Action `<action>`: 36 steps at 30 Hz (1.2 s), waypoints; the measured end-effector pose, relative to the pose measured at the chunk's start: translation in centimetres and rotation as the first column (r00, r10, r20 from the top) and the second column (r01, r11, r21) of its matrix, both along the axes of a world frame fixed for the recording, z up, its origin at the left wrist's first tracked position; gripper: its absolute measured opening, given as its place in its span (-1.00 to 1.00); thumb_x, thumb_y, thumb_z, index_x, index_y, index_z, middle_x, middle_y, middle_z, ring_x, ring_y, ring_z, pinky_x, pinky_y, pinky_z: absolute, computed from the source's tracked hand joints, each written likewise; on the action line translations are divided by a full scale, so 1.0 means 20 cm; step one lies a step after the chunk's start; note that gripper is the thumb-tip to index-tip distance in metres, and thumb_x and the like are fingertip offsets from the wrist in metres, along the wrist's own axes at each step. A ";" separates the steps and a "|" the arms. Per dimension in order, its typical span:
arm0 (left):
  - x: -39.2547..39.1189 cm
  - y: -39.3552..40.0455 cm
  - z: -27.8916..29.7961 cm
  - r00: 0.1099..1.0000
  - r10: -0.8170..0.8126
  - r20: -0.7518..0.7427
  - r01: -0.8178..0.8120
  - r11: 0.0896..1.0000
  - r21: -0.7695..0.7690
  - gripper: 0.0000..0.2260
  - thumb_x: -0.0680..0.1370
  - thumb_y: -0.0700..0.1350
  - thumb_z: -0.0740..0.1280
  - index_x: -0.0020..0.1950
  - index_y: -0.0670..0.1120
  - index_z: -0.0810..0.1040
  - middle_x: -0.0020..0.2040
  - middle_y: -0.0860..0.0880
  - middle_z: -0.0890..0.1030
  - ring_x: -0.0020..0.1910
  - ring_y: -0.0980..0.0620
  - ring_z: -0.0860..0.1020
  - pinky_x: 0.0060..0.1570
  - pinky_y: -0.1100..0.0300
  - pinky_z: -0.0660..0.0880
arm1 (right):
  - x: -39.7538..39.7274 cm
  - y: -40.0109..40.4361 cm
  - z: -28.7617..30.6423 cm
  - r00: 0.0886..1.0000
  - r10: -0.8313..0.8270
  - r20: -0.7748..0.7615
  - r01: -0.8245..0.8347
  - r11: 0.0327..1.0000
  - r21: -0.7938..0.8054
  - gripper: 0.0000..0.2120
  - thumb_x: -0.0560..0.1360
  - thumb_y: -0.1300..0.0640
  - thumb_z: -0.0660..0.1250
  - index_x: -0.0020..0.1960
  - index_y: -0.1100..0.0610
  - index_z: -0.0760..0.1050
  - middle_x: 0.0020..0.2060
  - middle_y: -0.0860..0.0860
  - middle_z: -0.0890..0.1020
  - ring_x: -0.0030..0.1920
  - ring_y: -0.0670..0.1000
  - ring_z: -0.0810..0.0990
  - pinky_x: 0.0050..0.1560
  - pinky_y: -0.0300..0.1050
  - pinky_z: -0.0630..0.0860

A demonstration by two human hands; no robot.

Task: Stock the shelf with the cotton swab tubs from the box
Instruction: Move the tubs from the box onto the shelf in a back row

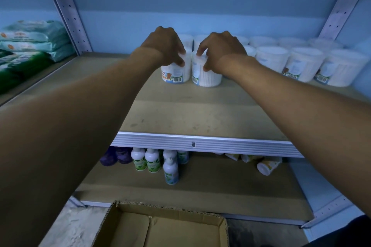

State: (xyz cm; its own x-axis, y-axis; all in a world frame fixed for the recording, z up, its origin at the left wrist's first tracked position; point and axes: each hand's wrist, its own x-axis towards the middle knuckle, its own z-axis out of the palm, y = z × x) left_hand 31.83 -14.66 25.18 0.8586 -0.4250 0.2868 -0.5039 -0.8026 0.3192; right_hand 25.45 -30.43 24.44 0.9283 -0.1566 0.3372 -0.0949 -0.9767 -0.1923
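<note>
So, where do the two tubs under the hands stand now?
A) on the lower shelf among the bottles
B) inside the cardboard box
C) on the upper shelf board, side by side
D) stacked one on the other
C: the left hand and the right hand each grip a tub, left tub beside right tub, both upright on the upper shelf board.

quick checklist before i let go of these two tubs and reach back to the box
1. Left tub flat on the shelf: ok, base looks seated.
2. Right tub flat and upright: ok.
3. Left hand and right hand each on one tub: ok.
4. In line with the front row of tubs at right: ok, roughly level.
5. Labels facing out: left tub ok; right tub not ok, mostly turned aside.
6. More tubs in the box: cannot tell, visible part looks bare.
</note>
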 end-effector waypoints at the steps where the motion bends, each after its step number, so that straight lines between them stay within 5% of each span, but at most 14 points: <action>1: 0.01 0.00 0.00 1.000 -0.005 -0.003 0.005 1.000 -0.002 -0.64 0.35 -0.03 0.61 0.12 -0.01 0.70 0.12 -0.05 0.68 0.13 -0.06 0.60 0.16 0.08 0.53 | 0.01 0.00 0.00 1.000 0.006 0.007 -0.006 1.000 -0.007 -0.57 0.37 0.27 0.55 0.18 -0.04 0.63 0.15 0.05 0.60 0.18 0.14 0.56 -0.07 -0.09 0.40; 30: 0.17 -0.04 -0.01 0.999 -0.039 0.034 0.039 0.999 0.018 -0.63 0.38 -0.02 0.59 0.16 -0.06 0.70 0.14 -0.09 0.68 0.11 -0.09 0.62 0.22 0.04 0.52 | 0.21 -0.11 -0.05 0.995 0.044 0.085 -0.040 0.998 -0.048 -0.58 0.41 0.25 0.51 0.24 -0.01 0.62 0.20 0.10 0.59 0.23 0.17 0.53 0.00 -0.09 0.39; 36: 0.13 -0.04 -0.01 0.999 -0.034 0.005 0.034 0.999 0.028 -0.58 0.41 -0.03 0.56 0.24 -0.08 0.66 0.21 -0.11 0.65 0.22 -0.08 0.56 0.21 0.16 0.41 | 0.10 -0.15 -0.06 0.993 0.118 0.019 -0.119 0.993 0.011 -0.42 0.48 0.31 0.35 0.44 -0.07 0.46 0.40 0.06 0.50 0.42 0.12 0.40 0.32 -0.10 0.35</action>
